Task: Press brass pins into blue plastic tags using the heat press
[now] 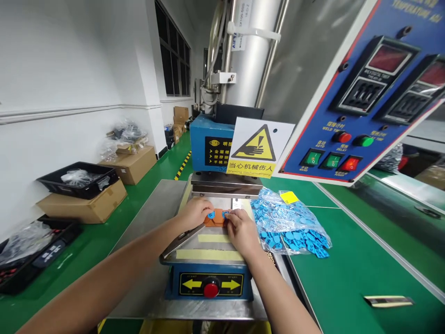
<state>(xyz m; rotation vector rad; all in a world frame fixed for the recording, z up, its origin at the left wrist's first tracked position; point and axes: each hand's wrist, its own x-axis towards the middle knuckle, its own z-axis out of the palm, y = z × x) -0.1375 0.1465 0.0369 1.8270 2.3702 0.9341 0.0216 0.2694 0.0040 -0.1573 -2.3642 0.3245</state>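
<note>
My left hand (pixel 194 212) and my right hand (pixel 242 230) rest on the metal work plate (pixel 208 241) of a blue press machine (pixel 212 148). Between them lies an orange fixture block (pixel 217 218). The left fingers pinch a small blue plastic piece (pixel 210 215) at the block's left end. Another blue piece (pixel 225 214) sits at its right end under the curled right fingertips. The press head (pixel 225 184) hangs just behind the hands.
A clear bag of several blue pieces (pixel 288 222) lies to the right on the green table (pixel 347 269). A tilted control panel (pixel 361 93) with buttons stands at right. A red button (pixel 211 289) is on the machine's front. Cardboard boxes (pixel 83 204) and black trays line the left wall.
</note>
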